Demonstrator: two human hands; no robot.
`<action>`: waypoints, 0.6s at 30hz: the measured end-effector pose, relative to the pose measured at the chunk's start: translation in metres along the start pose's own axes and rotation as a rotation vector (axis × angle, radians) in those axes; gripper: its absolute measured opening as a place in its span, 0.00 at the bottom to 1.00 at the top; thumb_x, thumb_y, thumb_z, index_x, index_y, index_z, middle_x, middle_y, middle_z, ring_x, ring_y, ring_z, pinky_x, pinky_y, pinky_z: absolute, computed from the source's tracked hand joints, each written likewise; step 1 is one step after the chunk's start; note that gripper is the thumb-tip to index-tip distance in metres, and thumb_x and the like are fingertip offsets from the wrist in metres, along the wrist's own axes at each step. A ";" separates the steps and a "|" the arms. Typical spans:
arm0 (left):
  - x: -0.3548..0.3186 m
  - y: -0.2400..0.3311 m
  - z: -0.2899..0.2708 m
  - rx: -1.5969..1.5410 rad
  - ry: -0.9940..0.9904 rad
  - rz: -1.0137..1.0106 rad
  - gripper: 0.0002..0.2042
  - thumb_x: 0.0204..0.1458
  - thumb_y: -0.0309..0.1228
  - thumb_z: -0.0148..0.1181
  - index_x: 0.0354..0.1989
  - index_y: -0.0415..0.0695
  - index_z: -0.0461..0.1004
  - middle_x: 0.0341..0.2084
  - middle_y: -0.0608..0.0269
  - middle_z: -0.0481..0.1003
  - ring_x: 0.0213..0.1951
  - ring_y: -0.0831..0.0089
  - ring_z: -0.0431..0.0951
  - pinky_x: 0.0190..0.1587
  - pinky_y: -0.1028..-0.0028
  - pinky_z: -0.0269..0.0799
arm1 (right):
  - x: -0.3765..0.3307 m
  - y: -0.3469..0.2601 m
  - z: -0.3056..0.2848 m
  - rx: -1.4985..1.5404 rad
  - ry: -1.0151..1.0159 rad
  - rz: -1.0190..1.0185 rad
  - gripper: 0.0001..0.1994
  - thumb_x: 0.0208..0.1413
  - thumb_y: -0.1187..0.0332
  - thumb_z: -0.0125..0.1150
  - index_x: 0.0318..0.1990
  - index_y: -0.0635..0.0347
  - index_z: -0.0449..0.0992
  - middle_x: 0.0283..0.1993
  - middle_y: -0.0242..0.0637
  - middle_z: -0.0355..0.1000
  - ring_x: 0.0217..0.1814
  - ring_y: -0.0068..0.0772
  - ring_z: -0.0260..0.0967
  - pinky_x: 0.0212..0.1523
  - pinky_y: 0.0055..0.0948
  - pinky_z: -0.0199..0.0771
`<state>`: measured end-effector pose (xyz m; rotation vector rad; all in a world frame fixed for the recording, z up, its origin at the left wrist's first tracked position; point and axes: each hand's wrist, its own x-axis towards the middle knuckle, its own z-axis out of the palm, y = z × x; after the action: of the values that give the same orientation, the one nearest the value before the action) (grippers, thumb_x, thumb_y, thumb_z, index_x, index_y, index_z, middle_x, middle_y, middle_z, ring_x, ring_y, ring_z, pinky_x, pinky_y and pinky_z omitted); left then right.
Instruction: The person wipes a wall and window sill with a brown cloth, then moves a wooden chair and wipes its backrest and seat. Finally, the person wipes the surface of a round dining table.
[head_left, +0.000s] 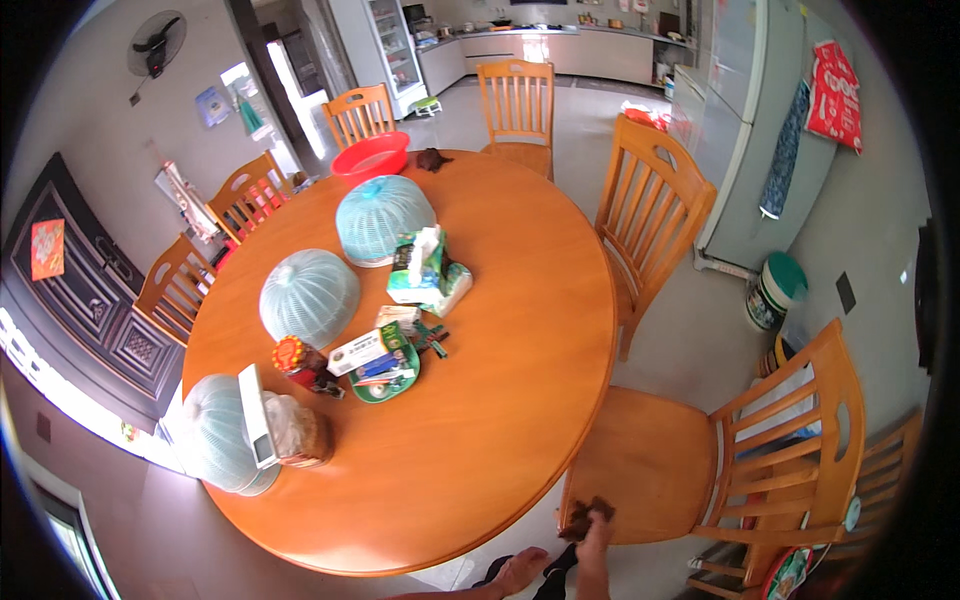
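Note:
My right hand is closed around a crumpled brown cloth at the front corner of a wooden chair's seat. To its left, near the table's front edge, my left hand holds nothing; its fingers look loosely extended. The round wooden table fills the middle of the view. A dark brown crumpled thing lies at its far edge, too small to name.
Mesh food covers, a red basin, a tissue pack, a green tray of small items, a red-lidded jar and a bagged container stand on the table's left half. Chairs surround it. A fridge stands at right.

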<state>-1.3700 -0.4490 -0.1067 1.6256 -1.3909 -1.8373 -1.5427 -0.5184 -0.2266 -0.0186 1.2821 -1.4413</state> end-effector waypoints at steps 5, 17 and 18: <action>-0.071 0.130 -0.052 0.223 0.285 0.966 0.15 0.48 0.30 0.62 0.44 0.42 0.72 0.44 0.54 0.72 0.50 0.59 0.70 0.52 0.61 0.65 | -0.120 -0.175 0.152 -0.177 -0.274 -0.269 0.16 0.57 0.66 0.52 0.50 0.63 0.67 0.42 0.39 0.68 0.40 0.33 0.69 0.38 0.30 0.71; 0.001 0.161 -0.195 0.477 1.028 0.552 0.14 0.53 0.31 0.55 0.47 0.41 0.67 0.47 0.51 0.67 0.50 0.51 0.64 0.52 0.58 0.59 | -0.142 -0.139 0.253 -1.552 -0.659 -1.427 0.20 0.42 0.59 0.68 0.47 0.44 0.76 0.59 0.35 0.62 0.63 0.44 0.54 0.51 0.46 0.52; 0.006 0.163 -0.196 0.523 1.008 0.554 0.16 0.53 0.32 0.55 0.49 0.41 0.66 0.49 0.51 0.66 0.52 0.51 0.63 0.54 0.57 0.59 | -0.127 -0.147 0.259 -1.560 -0.607 -1.460 0.20 0.43 0.59 0.68 0.47 0.45 0.76 0.59 0.36 0.62 0.64 0.45 0.54 0.52 0.47 0.52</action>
<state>-1.2548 -0.6181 0.0452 1.7196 -1.5841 -0.2298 -1.4361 -0.6357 0.0554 -2.5877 1.5030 -0.8144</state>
